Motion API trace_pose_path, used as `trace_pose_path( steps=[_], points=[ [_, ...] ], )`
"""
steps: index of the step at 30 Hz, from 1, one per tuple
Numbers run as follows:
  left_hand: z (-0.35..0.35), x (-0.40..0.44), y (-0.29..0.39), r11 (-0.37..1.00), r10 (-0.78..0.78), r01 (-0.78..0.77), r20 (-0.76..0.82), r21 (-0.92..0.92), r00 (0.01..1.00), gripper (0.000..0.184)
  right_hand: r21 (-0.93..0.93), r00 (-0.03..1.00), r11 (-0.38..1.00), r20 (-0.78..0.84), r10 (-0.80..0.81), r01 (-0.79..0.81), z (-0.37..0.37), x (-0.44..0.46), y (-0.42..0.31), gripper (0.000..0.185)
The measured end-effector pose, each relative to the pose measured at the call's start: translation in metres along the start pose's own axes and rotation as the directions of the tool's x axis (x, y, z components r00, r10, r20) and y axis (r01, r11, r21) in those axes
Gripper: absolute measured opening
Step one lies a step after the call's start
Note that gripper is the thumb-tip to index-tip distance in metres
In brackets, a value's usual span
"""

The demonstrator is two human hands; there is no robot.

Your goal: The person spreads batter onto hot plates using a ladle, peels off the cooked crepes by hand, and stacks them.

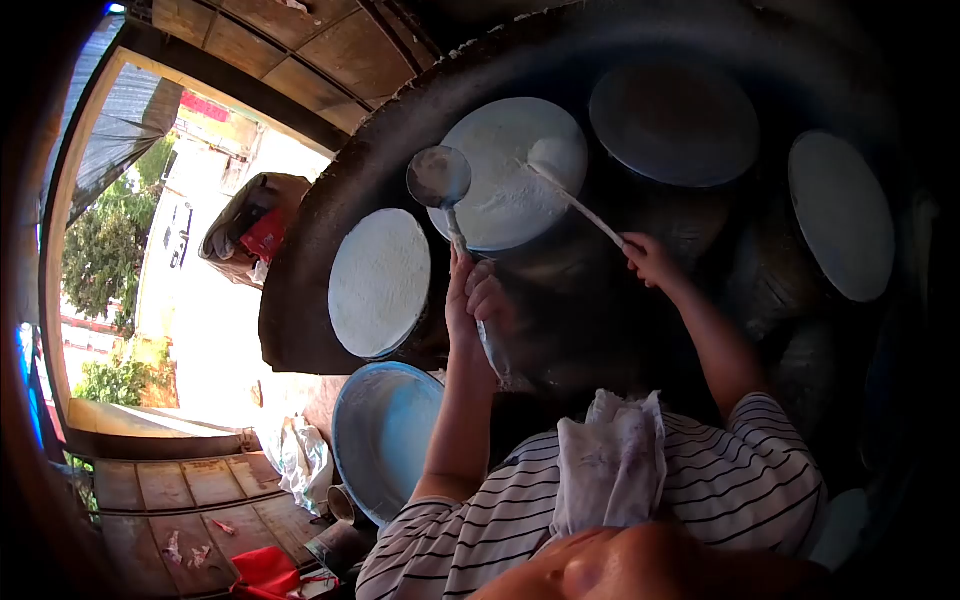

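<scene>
My left hand (pixel 477 296) is wrapped round the handle of a ladle (pixel 439 176), whose round bowl overlaps the left edge of a round pan (pixel 500 190) coated with white batter. In my right hand (pixel 648 260) is the thin handle of a second tool, a spreader (pixel 556 158), its white-coated head resting on the batter near the pan's right side. Left of this pan is another round surface covered in white (pixel 380 283). A dark round pan (pixel 674 122) lies to the right, and a further white-covered one (pixel 841 216) at the far right.
A large blue basin (pixel 385 440) stands at the lower left, beside a white plastic bag (pixel 300 460). The dark stove rim (pixel 330 200) curves round the pans. A red bag (pixel 268 574) lies at the bottom left.
</scene>
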State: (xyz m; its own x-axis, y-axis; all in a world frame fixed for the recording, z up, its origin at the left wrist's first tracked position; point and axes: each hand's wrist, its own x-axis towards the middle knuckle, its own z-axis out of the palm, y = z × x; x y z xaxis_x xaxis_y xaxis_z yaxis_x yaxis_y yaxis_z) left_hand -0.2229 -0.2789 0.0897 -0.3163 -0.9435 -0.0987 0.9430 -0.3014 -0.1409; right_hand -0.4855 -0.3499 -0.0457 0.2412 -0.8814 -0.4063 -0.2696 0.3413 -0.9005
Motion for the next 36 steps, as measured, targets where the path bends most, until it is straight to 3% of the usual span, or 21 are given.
trace_pose_path(
  steps=[2,3,5,6,8,9,11,12,13,14,15,17,19,22,25,27,28,30,33,35,36],
  points=[
    [-0.008,0.03,-0.009,0.993,0.054,-0.051,-0.026,0.109,0.998,0.037,-0.06,0.991,0.99,-0.037,-0.132,0.129,-0.004,0.043,-0.002,0.032],
    [-0.009,0.043,-0.017,0.999,0.033,-0.033,-0.028,0.032,0.999,0.036,-0.206,0.78,0.79,-0.144,-0.609,0.578,0.014,0.074,0.007,0.03],
    [-0.005,0.07,-0.027,0.994,-0.013,0.01,-0.03,-0.107,0.999,0.036,-0.549,0.535,0.49,-0.09,-0.84,0.677,0.026,0.096,0.0,0.029],
    [0.002,0.069,-0.027,0.967,-0.139,0.145,0.043,-0.21,0.989,0.036,-0.584,0.572,0.529,-0.13,-0.81,0.616,0.013,0.086,-0.009,0.029],
    [0.033,0.056,-0.034,0.967,-0.159,0.168,0.061,-0.194,0.985,0.036,-0.626,0.685,0.613,-0.167,-0.709,0.482,-0.022,0.038,-0.014,0.03],
    [0.039,0.048,-0.036,0.967,-0.151,0.163,0.073,-0.196,0.986,0.035,-0.603,0.7,0.691,-0.287,-0.654,0.398,-0.041,0.043,0.007,0.031],
    [0.024,0.051,-0.024,0.992,-0.108,0.109,0.019,-0.059,0.994,0.035,-0.637,0.708,0.657,-0.237,-0.665,0.404,-0.046,0.05,0.042,0.032],
    [0.013,0.067,-0.02,0.996,-0.082,0.082,-0.021,0.02,0.996,0.035,-0.624,0.775,0.686,-0.196,-0.6,0.373,-0.039,0.037,0.024,0.032],
    [0.007,0.082,-0.019,0.998,-0.059,0.061,-0.057,0.019,0.997,0.035,-0.646,0.721,0.63,-0.174,-0.671,0.43,-0.028,0.053,0.033,0.033],
    [0.002,0.098,-0.017,0.999,-0.037,0.039,-0.094,0.02,0.995,0.035,-0.67,0.752,0.611,-0.118,-0.648,0.421,-0.032,0.055,0.02,0.032],
    [0.004,0.108,-0.016,0.996,-0.074,0.069,-0.096,-0.053,0.993,0.035,-0.689,0.786,0.596,-0.062,-0.615,0.413,-0.036,0.06,0.011,0.031],
    [0.001,0.095,-0.01,0.975,-0.111,0.073,-0.175,-0.211,0.978,0.035,-0.676,0.672,0.585,-0.176,-0.719,0.449,-0.057,0.075,0.01,0.029],
    [-0.001,0.083,-0.004,0.971,-0.09,0.021,-0.288,-0.237,0.953,0.035,-0.577,0.741,0.652,-0.116,-0.661,0.491,-0.063,0.079,0.012,0.029],
    [0.004,0.088,0.003,0.969,-0.149,0.082,-0.289,-0.231,0.946,0.034,-0.56,0.787,0.622,0.092,-0.61,0.547,-0.057,0.055,-0.022,0.028],
    [-0.002,0.102,0.016,0.984,-0.157,0.131,-0.254,-0.117,0.954,0.035,-0.486,0.889,0.756,0.112,-0.444,0.439,-0.052,0.038,-0.029,0.029],
    [-0.013,0.105,0.021,0.994,-0.013,0.043,-0.287,0.096,0.958,0.036,-0.336,0.858,0.837,-0.133,-0.496,0.432,-0.039,0.043,0.029,0.03],
    [-0.023,0.099,0.02,0.99,0.014,0.028,-0.302,0.136,0.953,0.036,-0.208,0.938,0.954,-0.224,-0.263,0.218,-0.026,0.022,0.024,0.032],
    [-0.076,0.091,0.025,0.996,0.079,-0.061,-0.31,0.066,0.947,0.036,-0.206,0.973,0.962,-0.106,-0.203,0.178,0.016,-0.01,0.021,0.031],
    [-0.093,0.085,-0.038,0.905,0.364,-0.245,-0.334,0.347,0.869,0.036,-0.094,0.968,0.965,-0.03,-0.248,0.244,0.059,-0.009,0.012,0.029],
    [-0.075,0.081,-0.043,0.989,0.113,-0.127,-0.168,-0.072,0.979,0.036,-0.269,0.855,0.858,-0.171,-0.49,0.438,0.069,-0.001,0.009,0.027],
    [-0.068,0.075,-0.042,0.963,0.011,-0.03,-0.072,-0.269,0.997,0.036,-0.393,0.722,0.705,-0.133,-0.679,0.59,0.062,-0.011,-0.012,0.028]
  ],
)
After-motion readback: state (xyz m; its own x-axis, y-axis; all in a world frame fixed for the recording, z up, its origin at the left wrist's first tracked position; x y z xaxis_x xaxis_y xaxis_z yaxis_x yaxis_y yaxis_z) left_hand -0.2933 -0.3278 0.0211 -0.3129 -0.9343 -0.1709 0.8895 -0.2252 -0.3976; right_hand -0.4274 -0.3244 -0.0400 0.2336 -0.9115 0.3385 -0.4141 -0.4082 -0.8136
